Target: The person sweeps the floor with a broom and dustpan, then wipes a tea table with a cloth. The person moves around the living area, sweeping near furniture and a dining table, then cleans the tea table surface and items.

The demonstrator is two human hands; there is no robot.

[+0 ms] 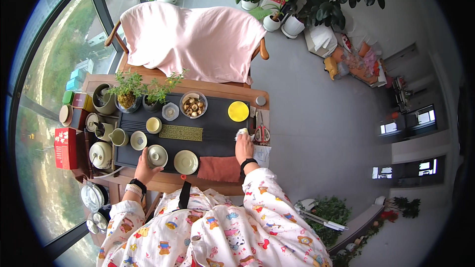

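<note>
My left hand [145, 167] curls around the near left side of a pale lidded gaiwan [157, 155], thumb and fingers against it. At the tray's right edge, my right hand [244, 149] is closed at a small whitish, crumpled-looking thing [242, 132], whose kind I cannot make out. A shallow pale dish [186, 162] sits on the dark tea tray [217, 143] between the hands, beside a folded rust-brown cloth [219, 169]. Behind the gaiwan stand a small cup [139, 140], a yellowish cup [153, 125] and a pale pitcher [118, 137].
Red-handled scissors [261, 133] lie right of the tray. Farther back are a yellow disc [238, 111], a clear bowl of brownish pieces [193, 105] and potted plants [156, 91]. A white teapot [101, 155] and red box [65, 148] stand left. A pink-draped chair [193, 39] faces me.
</note>
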